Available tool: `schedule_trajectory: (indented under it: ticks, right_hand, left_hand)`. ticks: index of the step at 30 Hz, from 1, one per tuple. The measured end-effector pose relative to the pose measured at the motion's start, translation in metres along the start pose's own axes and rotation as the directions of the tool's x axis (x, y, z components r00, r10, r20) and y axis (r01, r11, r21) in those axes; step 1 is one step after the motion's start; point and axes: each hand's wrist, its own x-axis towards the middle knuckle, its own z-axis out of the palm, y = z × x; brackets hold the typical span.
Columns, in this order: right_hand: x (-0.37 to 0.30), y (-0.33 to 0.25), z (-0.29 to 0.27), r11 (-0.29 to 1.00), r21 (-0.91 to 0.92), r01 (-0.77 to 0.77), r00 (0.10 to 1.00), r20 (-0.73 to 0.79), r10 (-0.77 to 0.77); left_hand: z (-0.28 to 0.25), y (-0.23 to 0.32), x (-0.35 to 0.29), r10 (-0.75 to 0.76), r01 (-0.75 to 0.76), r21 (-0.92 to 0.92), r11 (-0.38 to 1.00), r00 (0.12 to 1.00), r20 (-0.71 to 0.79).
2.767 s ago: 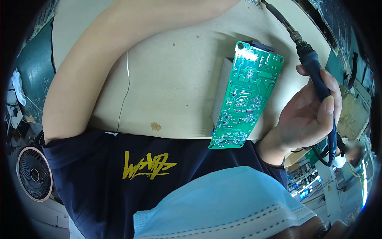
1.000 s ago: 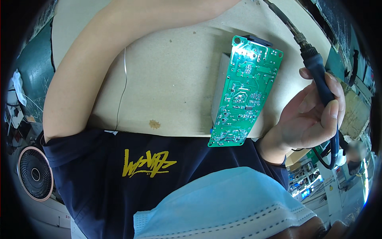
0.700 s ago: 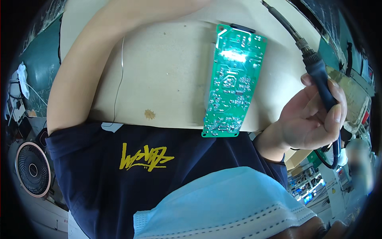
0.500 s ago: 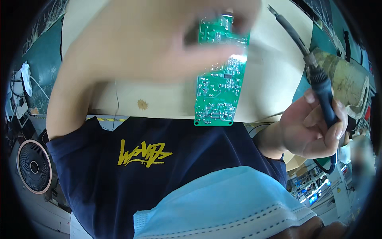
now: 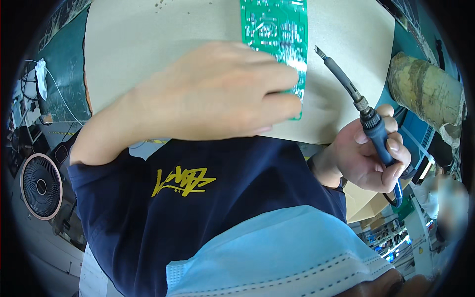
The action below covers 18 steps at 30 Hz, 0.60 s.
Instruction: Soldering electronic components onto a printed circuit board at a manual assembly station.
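A long green circuit board [image 5: 274, 24], dotted with shiny solder joints, lies lengthwise on the brown cardboard sheet [image 5: 143, 44]. Across the board's near part reaches my left hand [image 5: 232, 94], its back turned up and its fingers bent over the board, gripping it. My thumb and the board's near left corner are mostly hidden under that hand. On the right, my right hand [image 5: 368, 156] is closed round the dark blue handle of a soldering iron [image 5: 377, 133]. The iron slants up and left, its metal tip just right of the board, apparently raised above the cardboard.
A stained, tan cylindrical roll [image 5: 425, 91] is at the right. Small crumbs [image 5: 183, 4] lie on the far cardboard. A round fan [image 5: 41, 186] stands low at left, near a thin white cable [image 5: 59, 94]. Another person [image 5: 451, 203] shows blurred at far right.
My left hand has come from the board's far part to its near part. The board now sits farther from my body. The soldering iron has shifted left and a little nearer.
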Motion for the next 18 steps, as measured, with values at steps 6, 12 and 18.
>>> schedule_trajectory:
  ticks: [6,12,18]
  right_hand:
    - [-0.01,0.001,0.011,0.969,-0.221,0.112,0.991,-0.053,-0.126]
    - [-0.013,0.009,0.016,0.933,-0.289,0.216,0.976,0.076,-0.202]
    - [-0.009,0.008,0.023,0.944,-0.283,0.171,0.985,0.049,-0.163]
  left_hand:
    - [-0.016,-0.027,0.008,-0.024,0.021,-0.085,0.996,0.999,-0.033]
    - [-0.013,-0.054,0.012,0.039,-0.046,-0.001,0.999,0.871,-0.489]
    - [-0.013,-0.053,0.008,0.006,-0.03,-0.043,0.999,0.885,-0.465]
